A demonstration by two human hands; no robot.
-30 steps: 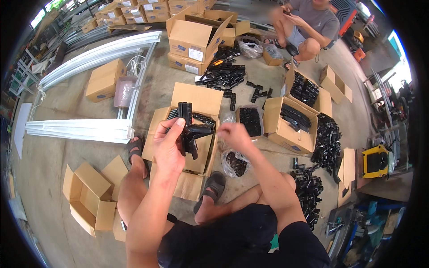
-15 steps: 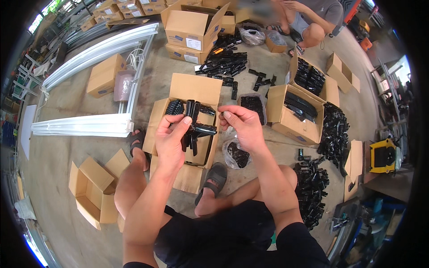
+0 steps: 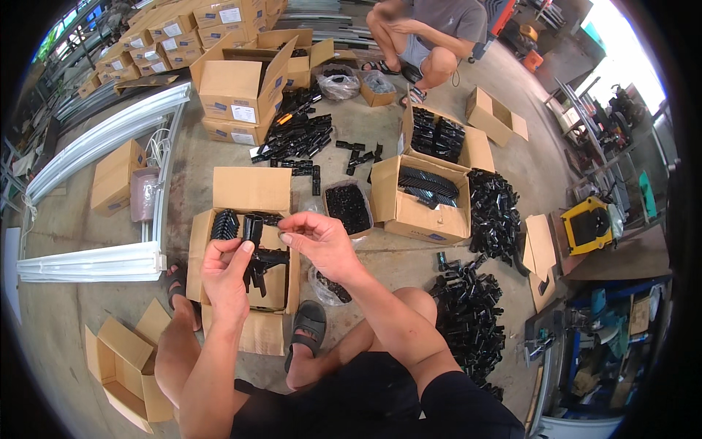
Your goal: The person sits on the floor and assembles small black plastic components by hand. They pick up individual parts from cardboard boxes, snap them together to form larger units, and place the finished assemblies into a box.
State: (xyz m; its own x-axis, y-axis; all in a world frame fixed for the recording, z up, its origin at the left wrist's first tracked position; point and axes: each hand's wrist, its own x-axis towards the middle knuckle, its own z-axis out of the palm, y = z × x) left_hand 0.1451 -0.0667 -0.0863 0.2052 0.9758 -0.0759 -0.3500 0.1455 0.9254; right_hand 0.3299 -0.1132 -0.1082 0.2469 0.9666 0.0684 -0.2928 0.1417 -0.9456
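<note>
L hand: the left hand (image 3: 228,269) is shut round a bunch of black plastic parts (image 3: 257,252), thumb on top, held up over the open box.
R hand: the right hand (image 3: 316,240) has its fingertips pinched narrow near the top of the bunch. Can't tell if sth tiny is between them.
Where the parts are: in the air, just above the open box (image 3: 241,256) between the person's knees. More black parts lie inside that box.
Feet: two sandals, one at each side of the box, on the concrete floor (image 3: 88,293).
Near by: a clear bag of small black bits (image 3: 347,207) just behind the right hand, then a bigger box w/ long black strips (image 3: 428,192).
Farther out: a heap of black parts (image 3: 468,322) on the floor at the right, white rails (image 3: 110,135) at the left, another person crouched at the back (image 3: 424,36).
Could go wrong: I think the bunch is big for one hand, so a part may slip out and drop beside the box, not in it. The pinch looks small too, so a little bit could fall and get lost among the other black stuff.
</note>
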